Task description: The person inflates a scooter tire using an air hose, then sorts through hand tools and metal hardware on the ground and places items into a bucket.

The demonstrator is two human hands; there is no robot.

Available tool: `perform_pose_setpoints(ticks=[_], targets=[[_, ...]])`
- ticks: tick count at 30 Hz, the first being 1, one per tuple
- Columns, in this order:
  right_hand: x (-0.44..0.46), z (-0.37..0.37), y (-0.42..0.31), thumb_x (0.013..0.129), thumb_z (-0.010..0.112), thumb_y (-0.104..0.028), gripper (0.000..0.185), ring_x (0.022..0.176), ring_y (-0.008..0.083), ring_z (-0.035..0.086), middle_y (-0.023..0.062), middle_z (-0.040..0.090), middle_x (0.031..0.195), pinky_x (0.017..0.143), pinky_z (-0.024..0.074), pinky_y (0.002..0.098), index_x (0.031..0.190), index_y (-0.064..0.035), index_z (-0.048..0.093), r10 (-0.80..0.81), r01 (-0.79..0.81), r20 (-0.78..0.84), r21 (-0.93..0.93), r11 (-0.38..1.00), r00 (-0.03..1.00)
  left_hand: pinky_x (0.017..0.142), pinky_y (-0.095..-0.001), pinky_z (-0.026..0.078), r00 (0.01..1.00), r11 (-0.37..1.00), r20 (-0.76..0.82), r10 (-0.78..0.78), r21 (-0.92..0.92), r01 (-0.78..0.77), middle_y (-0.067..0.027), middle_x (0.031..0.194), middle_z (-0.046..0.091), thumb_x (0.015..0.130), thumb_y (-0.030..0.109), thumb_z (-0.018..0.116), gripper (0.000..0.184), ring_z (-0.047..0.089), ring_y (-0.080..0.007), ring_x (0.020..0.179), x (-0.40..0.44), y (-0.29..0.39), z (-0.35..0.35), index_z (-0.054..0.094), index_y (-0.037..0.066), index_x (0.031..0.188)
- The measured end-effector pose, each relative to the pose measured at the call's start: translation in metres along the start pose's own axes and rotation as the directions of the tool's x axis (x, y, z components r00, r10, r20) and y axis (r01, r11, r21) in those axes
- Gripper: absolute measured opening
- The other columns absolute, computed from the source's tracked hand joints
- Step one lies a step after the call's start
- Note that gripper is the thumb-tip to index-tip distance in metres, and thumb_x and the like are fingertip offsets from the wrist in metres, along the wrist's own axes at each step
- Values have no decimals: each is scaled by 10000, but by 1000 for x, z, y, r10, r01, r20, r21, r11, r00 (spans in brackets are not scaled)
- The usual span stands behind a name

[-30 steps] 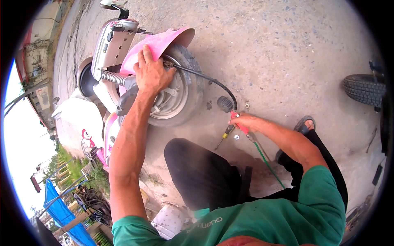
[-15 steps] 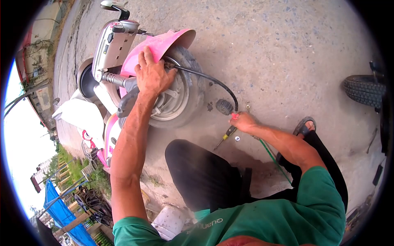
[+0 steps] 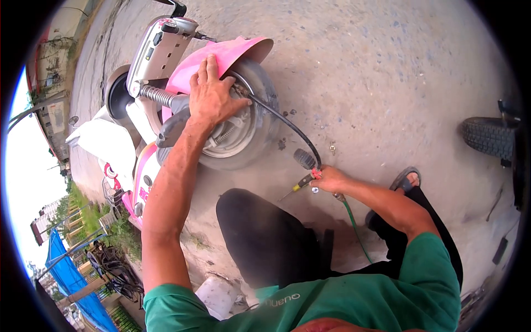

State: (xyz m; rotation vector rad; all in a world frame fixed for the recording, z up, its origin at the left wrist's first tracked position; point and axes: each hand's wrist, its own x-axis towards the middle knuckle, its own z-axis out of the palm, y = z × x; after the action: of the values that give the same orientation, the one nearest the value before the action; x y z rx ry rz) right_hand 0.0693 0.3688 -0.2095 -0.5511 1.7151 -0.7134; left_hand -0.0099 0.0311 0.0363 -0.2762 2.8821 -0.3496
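My right hand (image 3: 330, 180) is closed around a tire inflator (image 3: 316, 173) with a red part and a round black gauge (image 3: 304, 159). From it a black hose (image 3: 292, 126) curves up to the scooter's rear wheel (image 3: 265, 130), where its end meets the hub area; the exact joint is hard to make out. A green air hose (image 3: 354, 224) trails below the hand. Fingers spread, my left hand (image 3: 214, 102) lies on the pink fender (image 3: 243, 52), its thumb near the black hose. A yellow and black screwdriver (image 3: 297, 186) is on the ground beside the inflator.
The scooter's white and pink body (image 3: 105, 141) lies to the left, with a shock spring (image 3: 156, 96) by the wheel. Another tire (image 3: 487, 137) stands at the right. A white container (image 3: 217, 293) is near my knee. Small metal bits (image 3: 332, 147) lie on the concrete.
The view has shifted slightly. The inflator and my right hand sit a little lower, nearer the screwdriver, and the gauge has tilted. My left hand stays on the fender with its thumb more outstretched.
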Motion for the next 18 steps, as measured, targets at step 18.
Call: perform_pose_setpoints(ticks=[18], targets=[[-18,22,12,848,759,-371,518,988,356,692,207,716,1027,892,538,447,1218,-29,643,39,-39,-31,-10,999,999,1243,-526,225,999,998,-26,39,-51,-41,-271,1664,217,728,517,859,631,205,-436,1543,-14,11,4,772,146,1230]])
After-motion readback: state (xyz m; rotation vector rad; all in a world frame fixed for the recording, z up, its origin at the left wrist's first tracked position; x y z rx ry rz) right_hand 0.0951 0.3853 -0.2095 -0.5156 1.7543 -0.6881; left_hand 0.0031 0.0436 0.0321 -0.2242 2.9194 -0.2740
